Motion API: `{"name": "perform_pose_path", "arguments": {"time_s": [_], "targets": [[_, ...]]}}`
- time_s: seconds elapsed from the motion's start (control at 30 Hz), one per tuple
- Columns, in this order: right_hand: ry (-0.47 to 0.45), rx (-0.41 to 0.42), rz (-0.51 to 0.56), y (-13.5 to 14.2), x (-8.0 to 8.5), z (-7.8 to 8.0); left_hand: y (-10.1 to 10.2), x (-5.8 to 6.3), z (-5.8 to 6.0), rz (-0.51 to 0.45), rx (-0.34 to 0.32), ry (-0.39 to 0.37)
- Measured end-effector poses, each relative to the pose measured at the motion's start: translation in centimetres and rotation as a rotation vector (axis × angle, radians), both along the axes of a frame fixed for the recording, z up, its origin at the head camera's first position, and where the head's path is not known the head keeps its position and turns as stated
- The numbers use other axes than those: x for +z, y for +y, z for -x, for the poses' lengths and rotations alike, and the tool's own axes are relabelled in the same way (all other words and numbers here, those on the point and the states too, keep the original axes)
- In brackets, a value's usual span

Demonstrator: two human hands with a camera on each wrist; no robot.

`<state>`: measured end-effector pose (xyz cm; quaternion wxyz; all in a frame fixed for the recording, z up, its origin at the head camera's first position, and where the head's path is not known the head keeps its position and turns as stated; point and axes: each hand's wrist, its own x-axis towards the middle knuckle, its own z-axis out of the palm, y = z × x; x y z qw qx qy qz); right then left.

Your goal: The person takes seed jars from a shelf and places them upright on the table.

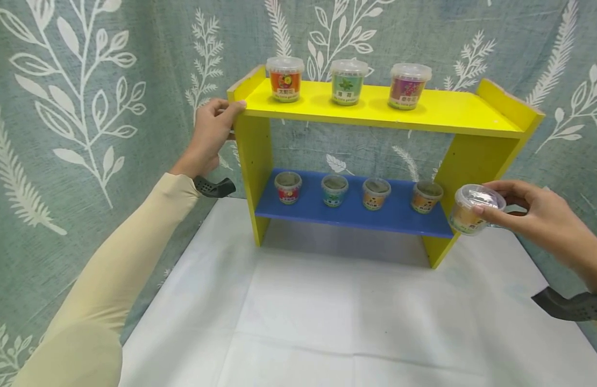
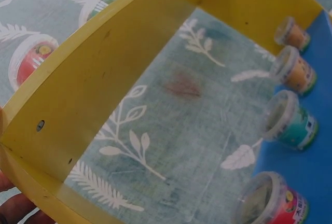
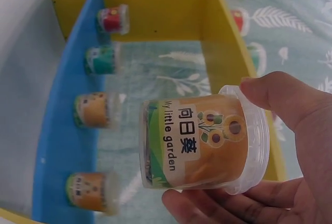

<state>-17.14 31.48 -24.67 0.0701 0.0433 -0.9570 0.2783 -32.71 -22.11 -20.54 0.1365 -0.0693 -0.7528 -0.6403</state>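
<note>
My right hand (image 1: 535, 212) holds a clear lidded plastic cup (image 1: 474, 210) just outside the right end of a yellow and blue shelf (image 1: 453, 110). In the right wrist view the cup (image 3: 202, 141) has an orange label with sunflowers and the words "My little garden"; thumb and fingers grip it by the lid end. My left hand (image 1: 213, 131) grips the shelf's upper left corner, its thumb on the top board and other fingers partly hidden behind the side panel. On the blue lower board (image 1: 318, 212) stand several similar cups, the rightmost being an orange one (image 1: 426, 197).
Three lidded cups stand on the yellow top board: a red one (image 1: 285, 79), a green one (image 1: 348, 81) and a purple one (image 1: 409, 86). The shelf rests on a white table cover (image 1: 303, 312). A green leaf-patterned curtain (image 1: 148, 70) hangs behind and beside it.
</note>
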Motion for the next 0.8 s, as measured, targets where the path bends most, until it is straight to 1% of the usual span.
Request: {"name": "perform_pose_path", "arguments": {"time_s": [0.17, 0.27, 0.4, 0.8], "targets": [[-0.003, 0.031, 0.005, 0.1, -1.6, -0.1, 0.1, -0.1, 0.1, 0.013, 0.011, 0.007], [-0.005, 0.035, -0.002, 0.2, -2.6, -0.1, 0.1, -0.2, 0.1, 0.017, 0.013, 0.009], [-0.018, 0.05, 0.02, 0.3, -3.7, -0.1, 0.2, -0.2, 0.2, 0.015, 0.012, 0.014], [-0.071, 0.095, 0.073, 0.7, -6.3, -0.3, 0.2, 0.0, 0.1, 0.008, 0.02, 0.004]]}}
